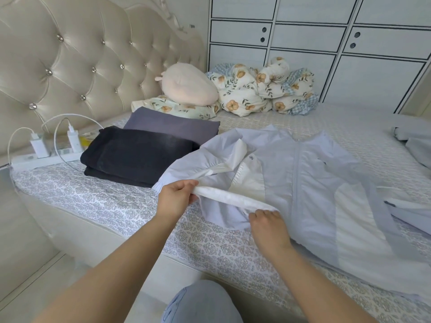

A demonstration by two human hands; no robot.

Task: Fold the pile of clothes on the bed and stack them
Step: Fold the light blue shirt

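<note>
Head view: the bed [112, 206] runs from the tufted headboard on my left to the cabinets on my right, and the pale blue jacket [310, 183] lies spread across it in front of me, zipper up, its long axis running from the collar near my hands off to my right. That is the relation the next fold turns on, I judge: the body of the jacket lies right of and beyond both my hands, so the edge I hold has to travel rightward and away from me, over the zipper line. Left of it, touching its sleeve, sits the folded black garment [137, 155], with the folded grey garment [172, 125] just behind, where I judge the jacket should end up. Another pale garment [412, 141] waits at the far right edge. My left hand [175, 197] has its grip clamped on the white lining band [231, 198], thumb over the top, forearm reaching in from low left. My right hand [268, 223] pinches the same band's other end, knuckles up, and it is the hand nearer the jacket's body
</note>
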